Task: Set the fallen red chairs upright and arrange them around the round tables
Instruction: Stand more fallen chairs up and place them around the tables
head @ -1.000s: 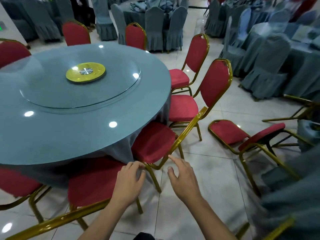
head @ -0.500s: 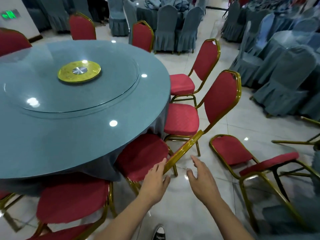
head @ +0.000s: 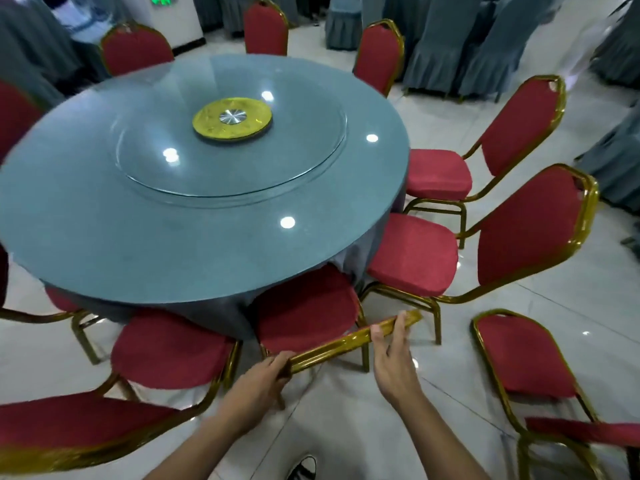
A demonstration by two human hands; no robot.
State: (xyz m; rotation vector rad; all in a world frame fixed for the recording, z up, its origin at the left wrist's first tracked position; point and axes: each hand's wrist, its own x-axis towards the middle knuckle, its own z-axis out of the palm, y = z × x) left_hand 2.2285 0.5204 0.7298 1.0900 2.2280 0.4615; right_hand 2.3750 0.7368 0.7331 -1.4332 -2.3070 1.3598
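A red chair (head: 306,308) with a gold frame stands upright in front of me, its seat partly under the round blue-grey table (head: 180,244). My left hand (head: 263,375) grips the near end of its gold top rail. My right hand (head: 393,358) rests on the far end of the same rail, thumb and straight fingers laid over it. A fallen red chair (head: 523,358) lies on its back on the floor at the right, apart from both hands. Several upright red chairs ring the table, one (head: 415,258) just right of mine.
A glass turntable with a gold hub (head: 232,117) sits on the table. Another red chair (head: 169,351) stands close on the left, and a chair back (head: 79,424) crosses the lower left. Blue-covered chairs (head: 450,46) fill the background. Glossy tiled floor (head: 346,427) lies below my hands.
I have stepped round toward the table. Both hands moved from beside the chair onto its top rail, the left hand closing on it. The chair now faces the table squarely.
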